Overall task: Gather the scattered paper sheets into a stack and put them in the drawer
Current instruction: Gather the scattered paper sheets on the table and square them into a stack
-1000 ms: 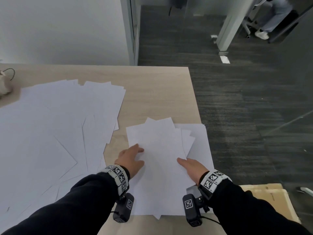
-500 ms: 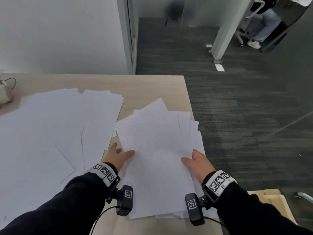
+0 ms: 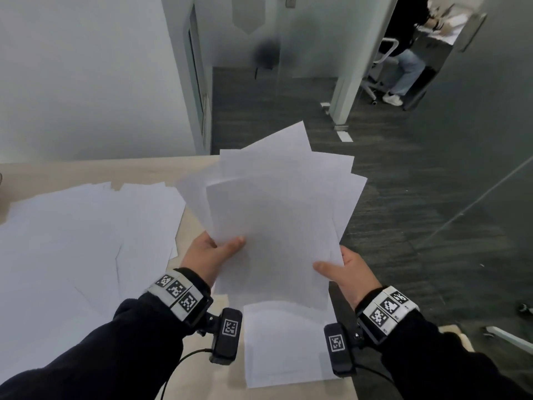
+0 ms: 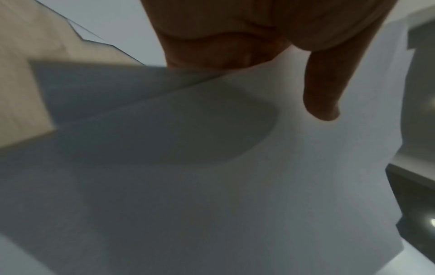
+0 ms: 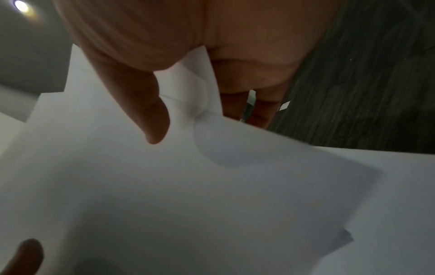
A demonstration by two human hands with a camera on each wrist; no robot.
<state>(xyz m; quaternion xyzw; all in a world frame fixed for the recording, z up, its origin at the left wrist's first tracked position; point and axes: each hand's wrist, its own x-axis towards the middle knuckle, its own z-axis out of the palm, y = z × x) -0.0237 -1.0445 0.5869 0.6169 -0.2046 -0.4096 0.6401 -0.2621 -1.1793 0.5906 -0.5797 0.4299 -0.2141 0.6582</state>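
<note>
I hold a fanned bunch of white paper sheets (image 3: 277, 215) lifted off the table's right end. My left hand (image 3: 213, 252) pinches its left lower edge, thumb on top and fingers hidden beneath. My right hand (image 3: 343, 269) pinches the right lower edge the same way. The left wrist view shows the thumb lying on the held sheets (image 4: 212, 167); the right wrist view shows the thumb on the sheets (image 5: 188, 186) with fingers behind. One sheet (image 3: 285, 345) lies on the table under my wrists. Many scattered sheets (image 3: 80, 241) cover the table at left. No drawer is in view.
The light wooden table (image 3: 138, 171) ends at its right edge just past my right wrist; beyond is dark carpet (image 3: 418, 226). A white wall and a door frame (image 3: 196, 82) stand behind. A cardboard box corner (image 3: 458, 336) sits low at right. A seated person (image 3: 403, 62) is far back.
Both hands went from pressing flat on the small pile to gripping its edges, then lifted the sheets off the table and tilted them up. One sheet stayed on the table.
</note>
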